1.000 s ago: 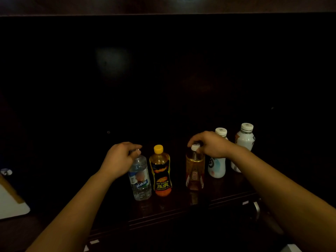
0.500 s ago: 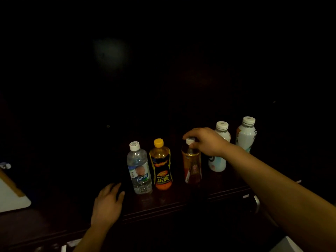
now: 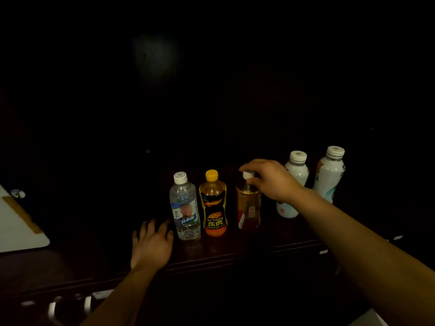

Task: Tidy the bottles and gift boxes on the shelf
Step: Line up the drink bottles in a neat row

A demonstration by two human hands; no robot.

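Several bottles stand in a row on a dark wooden shelf [image 3: 211, 251]. From the left: a clear water bottle [image 3: 185, 208] with a white cap, an orange-capped energy drink [image 3: 213, 204], an amber tea bottle [image 3: 248, 205], and two white bottles [image 3: 295, 175] [image 3: 329, 175]. My right hand [image 3: 268, 178] grips the tea bottle at its white cap and neck. My left hand [image 3: 151, 243] lies flat and empty on the shelf, just left of the water bottle. No gift box shows in the dark.
A white board or box corner [image 3: 16, 229] juts in at the far left. The shelf's front edge [image 3: 235, 261] runs below the bottles. Behind them the back of the shelf is too dark to read.
My left hand let go of the water bottle's cap and dropped to the shelf beside it. My right hand stays on the tea bottle, which has shifted slightly left toward the energy drink.
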